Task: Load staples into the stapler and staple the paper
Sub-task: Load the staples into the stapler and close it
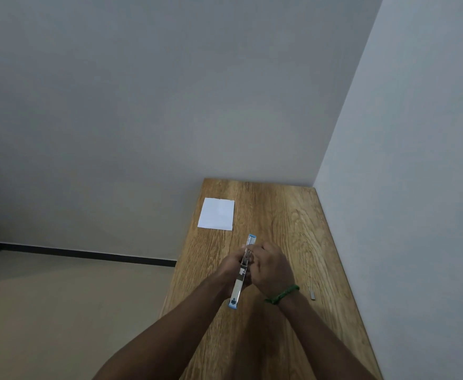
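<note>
A blue and silver stapler (pixel 238 289) is swung fully open and held lengthwise above the wooden table (pixel 285 231). My left hand (pixel 231 266) grips it from the left side. My right hand (pixel 272 267), with a green band at the wrist, curls its fingers over the metal channel in the middle; what the fingertips pinch is hidden. A white sheet of paper (pixel 217 213) lies flat at the table's far left. A small grey strip of staples (pixel 312 294) lies on the table to the right of my right wrist.
The table stands in a corner, with walls behind it and along its right side. Its left edge drops to a beige floor (pixel 60 311). A dark baseboard (pixel 87 254) runs along the wall at left.
</note>
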